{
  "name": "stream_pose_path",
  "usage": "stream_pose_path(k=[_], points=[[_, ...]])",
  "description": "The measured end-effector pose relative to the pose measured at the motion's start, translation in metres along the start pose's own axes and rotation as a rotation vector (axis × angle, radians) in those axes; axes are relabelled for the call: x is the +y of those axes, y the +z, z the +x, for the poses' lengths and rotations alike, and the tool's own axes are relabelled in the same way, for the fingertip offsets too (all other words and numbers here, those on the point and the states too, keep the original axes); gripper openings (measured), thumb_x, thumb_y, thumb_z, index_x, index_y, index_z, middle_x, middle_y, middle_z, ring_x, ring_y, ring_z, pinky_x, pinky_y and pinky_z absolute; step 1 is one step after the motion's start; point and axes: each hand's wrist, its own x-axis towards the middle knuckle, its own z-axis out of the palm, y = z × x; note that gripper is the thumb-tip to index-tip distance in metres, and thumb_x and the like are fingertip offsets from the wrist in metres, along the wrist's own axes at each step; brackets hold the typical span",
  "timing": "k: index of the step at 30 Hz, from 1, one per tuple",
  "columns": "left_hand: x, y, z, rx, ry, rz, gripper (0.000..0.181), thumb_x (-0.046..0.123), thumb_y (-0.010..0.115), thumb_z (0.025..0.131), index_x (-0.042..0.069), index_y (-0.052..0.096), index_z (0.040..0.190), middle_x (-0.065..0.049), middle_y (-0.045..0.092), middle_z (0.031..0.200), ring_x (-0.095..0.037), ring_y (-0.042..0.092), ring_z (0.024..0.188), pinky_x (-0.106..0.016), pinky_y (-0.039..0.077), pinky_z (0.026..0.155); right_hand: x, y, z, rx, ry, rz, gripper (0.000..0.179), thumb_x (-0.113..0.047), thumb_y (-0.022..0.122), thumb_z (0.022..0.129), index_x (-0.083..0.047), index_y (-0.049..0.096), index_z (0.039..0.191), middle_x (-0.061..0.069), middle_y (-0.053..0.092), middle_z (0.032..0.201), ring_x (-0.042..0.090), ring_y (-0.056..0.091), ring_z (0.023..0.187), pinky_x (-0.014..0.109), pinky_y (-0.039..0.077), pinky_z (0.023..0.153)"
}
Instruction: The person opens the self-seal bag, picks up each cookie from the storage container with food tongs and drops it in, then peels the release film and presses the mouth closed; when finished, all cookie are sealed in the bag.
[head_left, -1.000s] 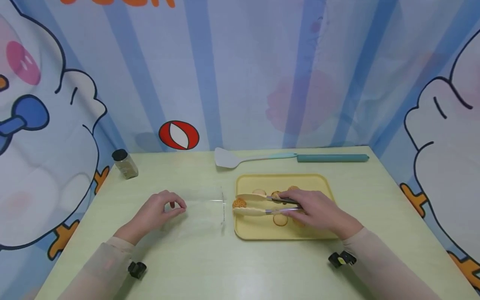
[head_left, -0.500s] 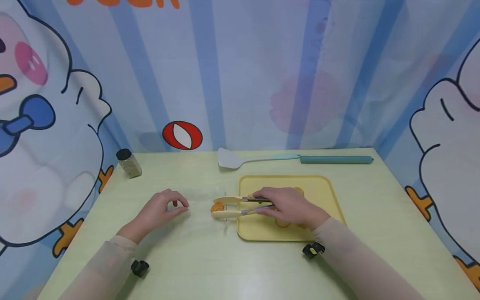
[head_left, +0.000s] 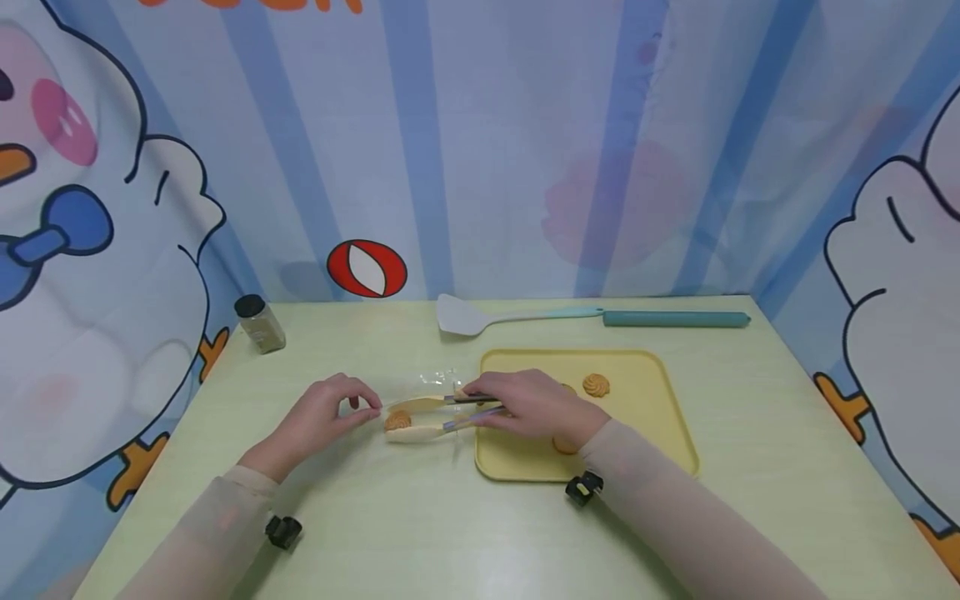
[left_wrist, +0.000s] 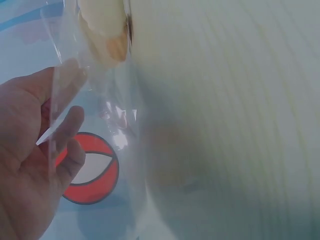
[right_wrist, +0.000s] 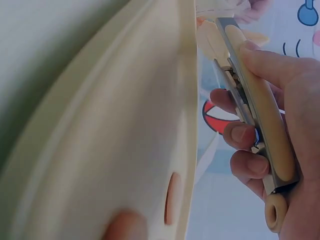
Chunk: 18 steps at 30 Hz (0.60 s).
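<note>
Left hand (head_left: 318,418): thumb and forefinger are pinching the edge of a clear bag (left_wrist: 116,117).
Cookie (head_left: 397,421): it is sitting between the tips of the tongs (head_left: 422,433), showing through the bag.
Right hand (head_left: 536,408): fingers are wrapping round the tongs above the left part of the yellow tray (head_left: 660,408).
Hard to see: the bag's outline is blending into the table (head_left: 420,533); the right hand and wrist are partly covering other cookies (head_left: 596,385); the left wrist view is cutting off the tongs at its top.

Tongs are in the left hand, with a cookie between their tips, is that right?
Wrong hand: the head view shows the right hand gripping the tongs. The cookie is between their tips, as you say.
</note>
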Motion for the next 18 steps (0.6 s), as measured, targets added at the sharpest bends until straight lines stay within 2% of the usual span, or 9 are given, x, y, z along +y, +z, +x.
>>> stream_pose_path(k=[5,9,18], points=[[0.001,0.0,0.0,0.017,0.005,0.011,0.014,0.018,0.082,0.09,0.026,0.077,0.1,0.009,0.071,0.098,-0.016,0.058,0.09,-0.033,0.046,0.077,-0.005,0.004,0.012,-0.02,-0.01,-0.001,0.045,-0.045,0.063,0.102,-0.019,0.061,0.138,-0.005,0.069,0.129,0.011,0.068,0.103,0.037,0.057,0.089],[0.003,-0.002,0.0,0.008,-0.001,0.009,0.014,0.017,0.082,0.09,0.025,0.077,0.1,0.008,0.071,0.099,-0.016,0.058,0.091,-0.033,0.047,0.077,-0.007,0.009,0.02,-0.033,-0.007,0.024,0.045,-0.046,0.062,0.102,-0.02,0.061,0.139,-0.005,0.069,0.129,0.012,0.068,0.103,0.037,0.056,0.09],[0.004,-0.006,-0.003,-0.014,-0.017,-0.016,0.013,0.019,0.08,0.091,0.024,0.078,0.103,0.007,0.071,0.102,-0.017,0.058,0.093,-0.035,0.047,0.079,-0.015,0.012,0.029,-0.018,-0.015,0.006,0.044,-0.047,0.062,0.102,-0.02,0.061,0.137,-0.006,0.07,0.125,0.008,0.062,0.082,0.034,0.055,0.079]])
